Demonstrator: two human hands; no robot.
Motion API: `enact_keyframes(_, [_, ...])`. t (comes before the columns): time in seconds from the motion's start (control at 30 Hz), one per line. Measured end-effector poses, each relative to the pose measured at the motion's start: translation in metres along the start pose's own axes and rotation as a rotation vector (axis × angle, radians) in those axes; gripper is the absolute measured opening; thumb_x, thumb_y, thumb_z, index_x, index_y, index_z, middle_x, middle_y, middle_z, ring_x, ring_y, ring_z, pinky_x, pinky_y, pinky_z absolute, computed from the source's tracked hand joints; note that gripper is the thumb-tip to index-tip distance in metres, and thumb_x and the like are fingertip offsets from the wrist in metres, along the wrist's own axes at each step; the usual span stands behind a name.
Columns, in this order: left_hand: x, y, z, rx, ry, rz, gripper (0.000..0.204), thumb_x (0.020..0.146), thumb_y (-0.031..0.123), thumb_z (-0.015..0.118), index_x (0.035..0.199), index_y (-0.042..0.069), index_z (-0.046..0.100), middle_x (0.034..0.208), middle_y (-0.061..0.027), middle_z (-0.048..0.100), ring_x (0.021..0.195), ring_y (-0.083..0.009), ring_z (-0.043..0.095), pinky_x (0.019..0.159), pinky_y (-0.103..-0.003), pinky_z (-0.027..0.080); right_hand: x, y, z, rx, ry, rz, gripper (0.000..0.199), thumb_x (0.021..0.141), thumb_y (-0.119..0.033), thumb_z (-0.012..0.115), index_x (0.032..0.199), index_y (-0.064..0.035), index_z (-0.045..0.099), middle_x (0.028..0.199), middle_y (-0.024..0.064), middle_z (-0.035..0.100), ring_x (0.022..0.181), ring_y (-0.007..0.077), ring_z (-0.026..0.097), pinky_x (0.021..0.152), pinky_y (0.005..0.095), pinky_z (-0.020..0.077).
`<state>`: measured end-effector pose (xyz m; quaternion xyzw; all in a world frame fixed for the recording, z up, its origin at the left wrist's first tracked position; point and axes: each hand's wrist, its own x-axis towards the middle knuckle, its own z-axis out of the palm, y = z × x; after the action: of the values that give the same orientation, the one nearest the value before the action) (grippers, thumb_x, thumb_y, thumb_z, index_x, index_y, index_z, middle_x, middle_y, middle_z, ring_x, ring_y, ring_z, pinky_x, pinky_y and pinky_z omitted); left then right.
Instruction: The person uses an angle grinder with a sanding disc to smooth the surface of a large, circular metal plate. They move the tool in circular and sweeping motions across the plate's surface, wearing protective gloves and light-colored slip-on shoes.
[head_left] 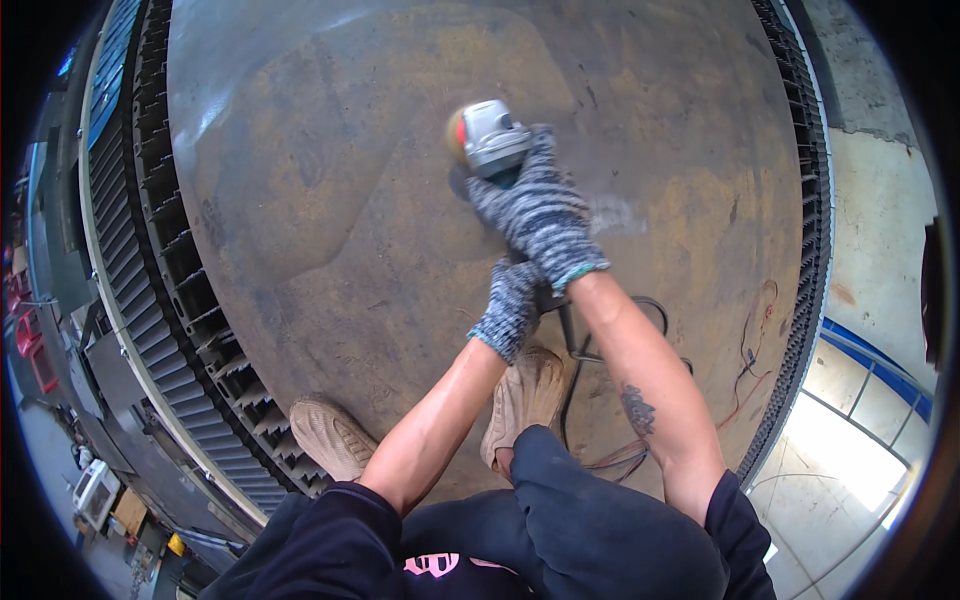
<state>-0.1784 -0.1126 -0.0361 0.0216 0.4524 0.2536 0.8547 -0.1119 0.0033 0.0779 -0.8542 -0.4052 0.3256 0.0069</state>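
Note:
Both my hands, in grey-and-white knitted gloves, hold an angle grinder point(492, 135) over a large brownish steel plate point(340, 150). My right hand point(548, 215) is closed around the front of its body, just behind the silver gear head. Closer to me, my left hand point(510, 305) wraps the rear end, where the black power cord point(568, 330) comes out. The disc at the left side of the head is blurred, with some red and yellow on it. Whether it touches the plate I cannot tell.
The cord loops on the plate beside my right shoe point(525, 400); my left shoe point(330, 435) stands farther left. Thin reddish wires point(755, 350) lie on the right. Toothed metal slats point(190, 290) border the plate on the left, and a blue-topped railing point(875, 370) stands beyond its right edge.

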Motion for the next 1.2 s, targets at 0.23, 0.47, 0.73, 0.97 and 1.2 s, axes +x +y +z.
enact_keyframes(0.23, [0.006,0.024,-0.009,0.004,0.096,-0.118,0.040,0.105,0.032,0.053,0.133,0.004,0.059,0.124,-0.0176,0.068,0.114,-0.0341,0.067,0.100,-0.049,0.057,0.007,-0.012,-0.003,0.036,-0.062,-0.054,0.101,0.087,-0.052,0.070,0.160,-0.0006,0.024,0.144,0.0278,0.057,0.129,0.0414,0.061,0.110,0.0477,0.0485])
enact_keyframes(0.47, [0.018,0.031,0.063,-0.019,0.153,-0.154,0.037,0.082,-0.004,0.071,0.119,-0.006,0.061,0.103,-0.0194,0.071,0.081,-0.0320,0.073,0.066,-0.044,0.064,0.036,0.027,-0.036,0.041,0.030,0.015,0.109,0.086,-0.056,0.071,0.163,-0.0013,0.016,0.142,0.0289,0.057,0.129,0.0410,0.061,0.109,0.0472,0.0491])
enact_keyframes(0.73, [0.047,0.034,0.105,0.147,0.012,-0.175,0.026,0.084,0.012,0.070,0.106,-0.001,0.065,0.097,-0.0156,0.071,0.083,-0.0299,0.072,0.076,-0.047,0.063,0.075,0.058,-0.062,0.054,0.140,0.134,0.112,0.082,-0.059,0.074,0.162,-0.0030,0.019,0.140,0.0294,0.059,0.129,0.0418,0.060,0.108,0.0487,0.0495])
enact_keyframes(0.97, [0.065,0.032,0.129,0.178,-0.085,-0.174,0.033,0.086,0.010,0.068,0.116,0.000,0.058,0.099,-0.0163,0.068,0.084,-0.0319,0.071,0.069,-0.051,0.064,0.099,0.080,-0.074,0.069,0.277,0.228,0.108,0.074,-0.058,0.082,0.155,-0.0067,0.031,0.134,0.0251,0.064,0.119,0.0384,0.067,0.101,0.0490,0.0543])
enact_keyframes(1.2, [0.059,0.056,0.112,0.109,-0.041,-0.170,0.033,0.084,0.008,0.069,0.115,0.001,0.061,0.099,-0.0156,0.068,0.083,-0.0314,0.072,0.067,-0.051,0.064,0.098,0.046,-0.062,0.036,0.280,0.180,0.106,0.075,-0.058,0.082,0.154,-0.0076,0.032,0.131,0.0255,0.065,0.119,0.0395,0.067,0.100,0.0501,0.0538])
